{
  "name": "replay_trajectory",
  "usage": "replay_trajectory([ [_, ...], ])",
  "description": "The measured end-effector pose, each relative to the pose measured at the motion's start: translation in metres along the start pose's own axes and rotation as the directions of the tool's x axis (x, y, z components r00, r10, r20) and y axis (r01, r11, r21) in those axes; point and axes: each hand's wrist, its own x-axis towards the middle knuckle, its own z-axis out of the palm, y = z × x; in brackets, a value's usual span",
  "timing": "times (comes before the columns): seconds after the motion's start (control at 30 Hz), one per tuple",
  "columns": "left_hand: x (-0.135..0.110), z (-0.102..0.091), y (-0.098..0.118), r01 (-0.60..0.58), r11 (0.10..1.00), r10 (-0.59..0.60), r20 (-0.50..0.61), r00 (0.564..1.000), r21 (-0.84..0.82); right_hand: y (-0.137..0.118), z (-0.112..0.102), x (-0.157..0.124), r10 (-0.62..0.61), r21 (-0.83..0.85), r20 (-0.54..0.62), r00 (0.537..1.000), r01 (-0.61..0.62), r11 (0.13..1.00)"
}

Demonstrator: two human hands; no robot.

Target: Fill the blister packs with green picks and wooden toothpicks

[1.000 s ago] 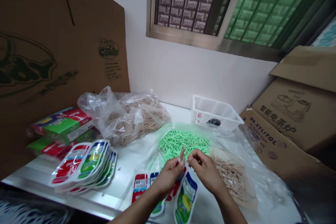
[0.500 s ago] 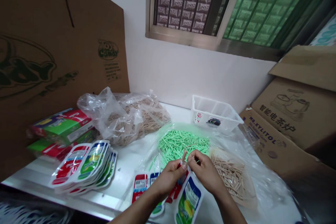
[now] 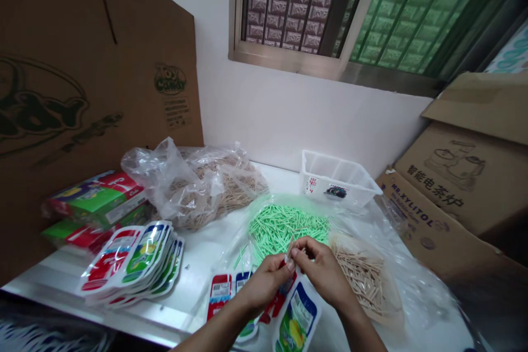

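Over the front of the table, my left hand (image 3: 273, 278) is closed in a pinch on the top of a red, blue and green printed packet (image 3: 297, 316), which hangs below my fingers. My right hand (image 3: 319, 267) is closed too, its fingertips meeting the left ones around thin brown sticks (image 3: 291, 244); how many sticks is hidden. Just beyond my hands lies a heap of short green sticks (image 3: 284, 225) on clear plastic. Short brown sticks (image 3: 363, 278) fill a bag right of my right hand. Beside my left forearm, more printed packets (image 3: 220, 290) lie partly covered.
A stack of printed packets (image 3: 136, 261) and coloured boxes (image 3: 99, 198) sit at the left, near a plastic bag of brown sticks (image 3: 218, 184). At the back stands a white plastic basket (image 3: 338, 181). Large cartons (image 3: 157, 55) flank the table, more cartons (image 3: 449, 176) at right.
My right hand has shifted slightly left, its fingertips closing over the brown sticks at the packet's top. The left hand stays nearly in place.
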Motion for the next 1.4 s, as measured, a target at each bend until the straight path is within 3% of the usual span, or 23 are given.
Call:
replay_trajectory([
  [0.17, 0.000, -0.002, -0.002, 0.025, 0.999, -0.024, -0.050, 0.998, 0.024, 0.004, -0.001, 0.000, 0.013, -0.062, -0.034, 0.999, -0.015, 0.998],
  [0.4, 0.000, -0.001, -0.002, 0.033, 0.999, -0.033, -0.029, 0.999, 0.007, -0.004, -0.001, -0.004, -0.039, 0.007, -0.012, 0.999, 0.039, 0.999],
  [0.57, 0.000, -0.005, -0.001, 0.029, 0.993, -0.026, -0.029, 0.999, 0.115, -0.008, 0.001, -0.003, -0.062, -0.033, 0.004, 0.998, 0.062, 0.998],
  [0.67, -0.001, -0.010, 0.000, 0.025, 0.979, -0.013, -0.062, 0.998, 0.201, -0.009, -0.001, -0.004, -0.079, -0.147, 0.002, 0.997, 0.079, 0.986],
  [0.77, -0.003, -0.013, 0.005, -0.018, 0.974, 0.033, -0.063, 0.997, 0.227, -0.007, -0.006, -0.008, -0.083, -0.186, 0.035, 0.996, 0.088, 0.979],
  [0.9, -0.010, -0.019, 0.021, -0.095, 0.959, 0.123, -0.089, 0.988, 0.266, 0.003, -0.015, -0.012, 0.019, -0.051, 0.079, 0.997, -0.015, 0.999],
  [1.0, -0.016, -0.028, 0.034, -0.104, 0.938, 0.156, -0.134, 0.979, 0.330, 0.008, -0.015, -0.013, -0.002, -0.033, 0.137, 0.991, 0.006, 0.999],
  [1.23, -0.035, -0.044, 0.048, -0.207, 0.929, 0.255, -0.124, 0.959, 0.307, -0.005, 0.007, -0.005, -0.220, -0.078, 0.090, 0.971, 0.227, 0.971],
  [1.4, -0.057, -0.054, 0.056, -0.121, 0.823, 0.341, -0.311, 0.887, 0.555, -0.007, 0.036, 0.009, -0.242, -0.048, 0.190, 0.951, 0.255, 0.966],
])
